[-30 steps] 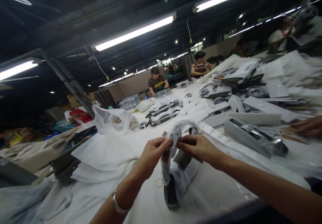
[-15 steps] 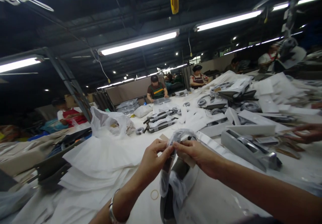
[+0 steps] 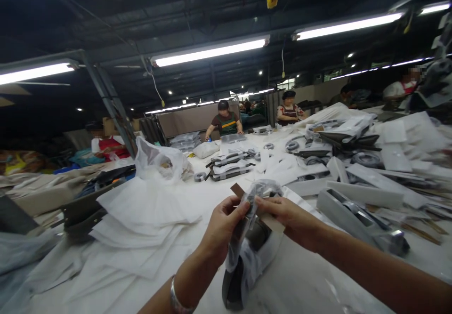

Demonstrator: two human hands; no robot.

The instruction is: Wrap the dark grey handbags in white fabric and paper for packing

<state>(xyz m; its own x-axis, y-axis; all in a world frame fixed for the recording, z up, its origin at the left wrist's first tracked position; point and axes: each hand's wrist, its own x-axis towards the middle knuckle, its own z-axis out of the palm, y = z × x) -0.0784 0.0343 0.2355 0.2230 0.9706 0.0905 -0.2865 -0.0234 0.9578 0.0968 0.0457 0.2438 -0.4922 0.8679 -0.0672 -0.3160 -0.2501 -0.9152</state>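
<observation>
Over white surface, L hand & R hand pinch curved, clear-plastic-wrapped strap by flat brown strip, prob. steadying wrap.

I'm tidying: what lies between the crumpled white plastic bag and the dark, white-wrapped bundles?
Head view: a small grey coil sits between bag and bundles.
</observation>
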